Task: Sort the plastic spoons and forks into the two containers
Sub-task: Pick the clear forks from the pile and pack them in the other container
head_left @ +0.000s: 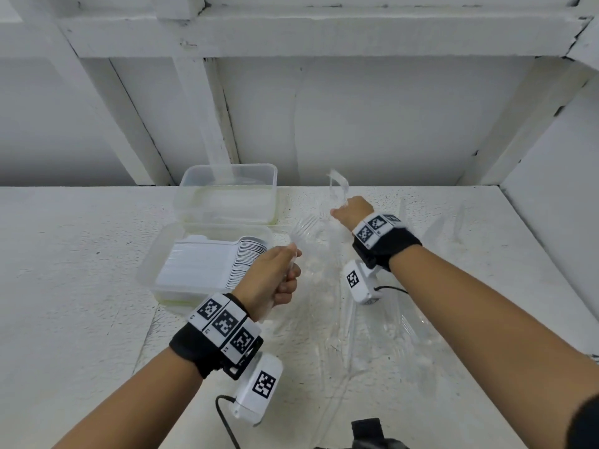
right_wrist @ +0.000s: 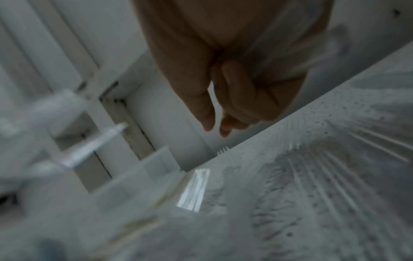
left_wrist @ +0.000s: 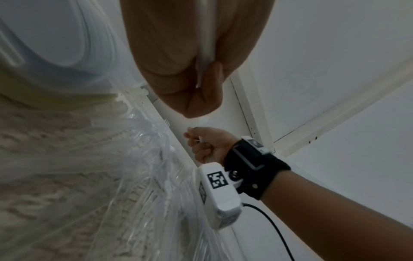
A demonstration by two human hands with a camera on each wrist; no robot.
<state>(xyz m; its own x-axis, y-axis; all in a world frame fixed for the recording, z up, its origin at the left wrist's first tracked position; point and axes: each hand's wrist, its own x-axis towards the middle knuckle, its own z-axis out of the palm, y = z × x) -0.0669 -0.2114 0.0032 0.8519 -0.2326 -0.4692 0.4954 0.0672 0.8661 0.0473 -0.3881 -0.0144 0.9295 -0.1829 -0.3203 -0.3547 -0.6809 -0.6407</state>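
- My left hand (head_left: 275, 280): fingers curled round the handle of a clear fork (head_left: 303, 230), tines up.
- My right hand (head_left: 353, 210): pinching clear cutlery (head_left: 338, 186), kind too blurred to tell.
- Handling, judged: feather-light, stiff but snappable, slick; grip mid-handle.
- Near container (head_left: 152, 270): stacked spoons. Far container (head_left: 227, 176): contents unclear.
- Loose pile (head_left: 372, 335) on table (head_left: 64, 254), beside both.

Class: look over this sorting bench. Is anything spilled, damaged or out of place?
Nothing stands out. Spoons lie stacked in the near container; the loose clear cutlery on the table is simply unsorted. Each hand holds clear cutlery: left hand, right hand.
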